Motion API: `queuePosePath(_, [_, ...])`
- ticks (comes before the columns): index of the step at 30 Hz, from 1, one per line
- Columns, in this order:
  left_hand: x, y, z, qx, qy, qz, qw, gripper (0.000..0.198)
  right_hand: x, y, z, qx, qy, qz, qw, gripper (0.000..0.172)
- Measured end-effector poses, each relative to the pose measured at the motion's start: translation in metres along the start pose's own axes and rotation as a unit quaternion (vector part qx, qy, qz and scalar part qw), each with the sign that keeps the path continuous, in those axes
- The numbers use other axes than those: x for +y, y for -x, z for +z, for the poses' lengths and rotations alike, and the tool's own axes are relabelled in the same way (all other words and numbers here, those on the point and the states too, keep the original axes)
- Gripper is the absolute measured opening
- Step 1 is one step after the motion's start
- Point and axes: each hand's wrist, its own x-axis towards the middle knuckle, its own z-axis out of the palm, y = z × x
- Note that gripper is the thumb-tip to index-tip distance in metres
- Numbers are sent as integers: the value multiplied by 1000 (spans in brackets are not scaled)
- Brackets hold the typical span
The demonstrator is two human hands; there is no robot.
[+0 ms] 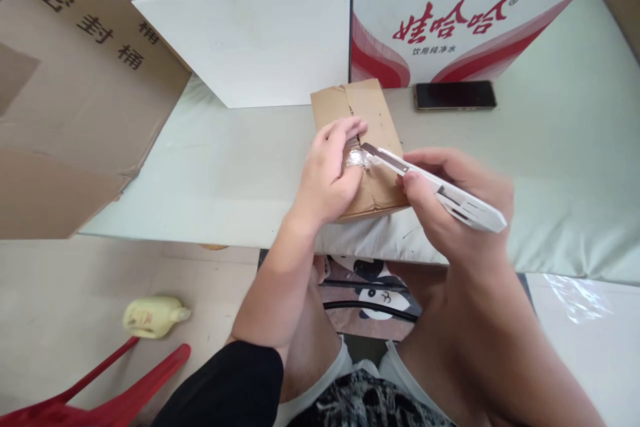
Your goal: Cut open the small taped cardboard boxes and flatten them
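A small brown cardboard box (373, 107) lies on the pale green cloth surface, with a seam down its top and clear crumpled tape (357, 159) near the middle. Resting on the box's left side, my left hand (333, 170) has its fingers together and curved beside the tape; whether it pinches anything is hidden. My right hand (455, 193) grips a white utility knife (450, 195) at the box's right edge. The knife's dark blade is out, and its tip is at the tape, close to my left fingertips.
White cartons (280, 40) stand behind the box, one with red lettering. A black phone (455, 95) lies at the right rear. A large brown carton (85, 100) is at the left. On the floor are a yellow bottle (153, 317) and clear plastic (577, 297).
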Motion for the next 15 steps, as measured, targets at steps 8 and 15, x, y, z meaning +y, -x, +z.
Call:
queuePosePath(8, [-3,0,3,2,0,-16,1000,61,-6,-2,5,-16,38,-66,997,15])
queuePosePath(15, [-2,0,1,1,-14,-8,1000,60,-15,-1,3,-43,67,-77,994,11])
